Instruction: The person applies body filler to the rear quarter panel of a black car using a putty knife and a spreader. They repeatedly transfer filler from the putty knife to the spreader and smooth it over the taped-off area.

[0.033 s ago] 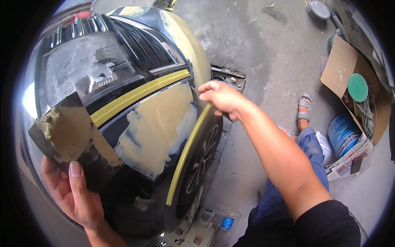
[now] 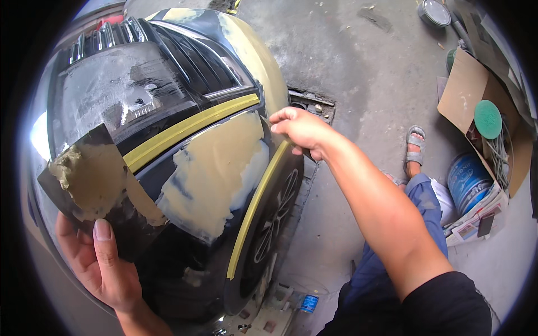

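Observation:
My left hand point(image 2: 103, 263) grips a dark flat board point(image 2: 140, 210), tilted, with a lump of beige filler point(image 2: 84, 173) on it. My right hand point(image 2: 297, 134) is closed at the far edge of the car panel, on something thin that I cannot make out, mostly hidden by the fingers. Beige filler point(image 2: 210, 179) coats the dark car panel point(image 2: 185, 257) in a rough patch. Yellow masking tape point(image 2: 190, 126) runs above that patch, and another strip point(image 2: 252, 213) follows the arch over the wheel point(image 2: 277, 221).
An open cardboard box point(image 2: 462, 89) at the right holds cables and a green pad point(image 2: 486, 117). Beside it are a blue bucket point(image 2: 465, 179) and newspapers point(image 2: 476, 221). A small blue can point(image 2: 309, 302) sits low, near the car. My legs and sandalled feet point(image 2: 414, 145) are below me.

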